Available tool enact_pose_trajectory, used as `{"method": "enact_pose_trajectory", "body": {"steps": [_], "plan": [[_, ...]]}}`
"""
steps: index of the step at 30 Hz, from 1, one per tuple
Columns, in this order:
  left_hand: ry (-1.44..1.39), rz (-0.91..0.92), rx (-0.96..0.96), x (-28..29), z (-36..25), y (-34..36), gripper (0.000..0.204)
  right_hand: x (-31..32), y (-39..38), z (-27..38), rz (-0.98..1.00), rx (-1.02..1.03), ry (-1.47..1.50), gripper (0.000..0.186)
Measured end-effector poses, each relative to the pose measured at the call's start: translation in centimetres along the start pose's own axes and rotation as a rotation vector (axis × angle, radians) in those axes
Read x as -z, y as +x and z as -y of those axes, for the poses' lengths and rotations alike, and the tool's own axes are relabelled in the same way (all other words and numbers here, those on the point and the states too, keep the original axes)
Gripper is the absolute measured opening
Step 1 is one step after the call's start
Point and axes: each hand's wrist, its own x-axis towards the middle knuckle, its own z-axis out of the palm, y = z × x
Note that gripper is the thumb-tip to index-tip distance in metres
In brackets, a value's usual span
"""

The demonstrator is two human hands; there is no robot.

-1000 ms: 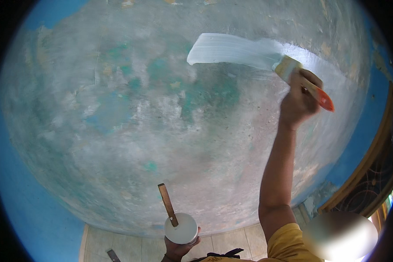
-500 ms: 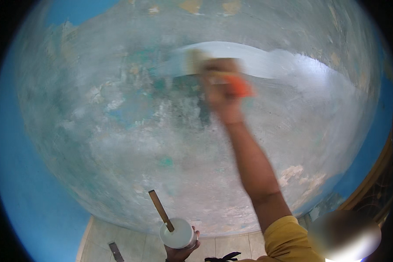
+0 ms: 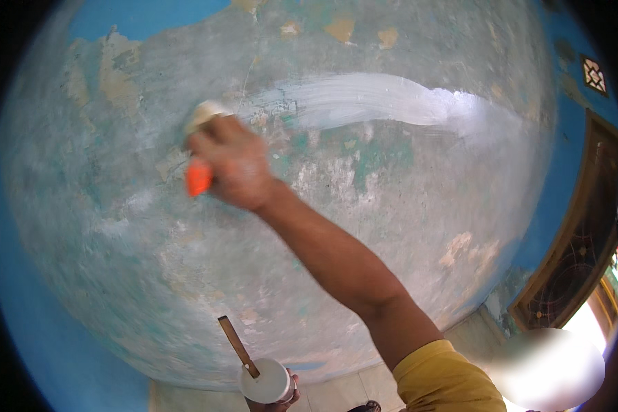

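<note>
My right hand (image 3: 237,161) is closed around the orange handle of a paintbrush (image 3: 198,176). Its pale bristles, partly blurred, meet the patchy grey wall (image 3: 206,240) just above my fingers. A streaky band of white paint (image 3: 364,99) runs across the wall to the right of the brush. Low in front of me, my left hand (image 3: 292,391) wraps round a small white tub (image 3: 265,381) of white paint. A flat wooden stick (image 3: 237,343) leans in the tub, its upper end sticking out.
Blue paint covers the wall's upper left patch (image 3: 144,17) and the left side wall (image 3: 55,329). On the right is a dark, wood-framed door (image 3: 563,268) with a bright opening beside it. Pale floor tiles (image 3: 336,391) run along the wall's foot.
My right hand has swept the brush left and slightly down, and the white band now ends in thin streaks on that side. The view has shifted; the left hand still holds the tub.
</note>
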Motion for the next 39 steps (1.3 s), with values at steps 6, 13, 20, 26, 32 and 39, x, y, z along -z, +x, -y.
{"method": "enact_pose_trajectory", "body": {"steps": [6,13,20,26,32,39], "plan": [[-0.438,-0.004,0.207,-0.7,-3.7,-2.7,0.084,3.9,-4.9,-11.9,-0.178,-0.485,0.493,0.008],[-0.225,0.051,0.16,0.0,-5.7,-3.6,0.077,25.6,-5.2,-20.8,-0.787,-0.535,-0.092,0.009],[0.101,-0.096,0.01,-0.3,-5.3,-2.9,0.07,1.7,3.2,-5.1,-0.198,0.065,-0.071,0.018],[-0.452,0.002,0.263,-1.7,-4.0,-0.6,0.073,6.0,1.6,-8.2,-0.131,-0.334,0.56,0.022],[-0.447,0.04,0.239,-2.2,-1.9,-0.1,0.08,29.5,-7.8,-25.1,-0.725,-0.501,0.082,0.017],[-0.318,0.028,0.204,-6.0,1.0,0.9,0.077,33.7,-10.4,-28.1,-0.481,-0.52,-0.55,0.014]]}}
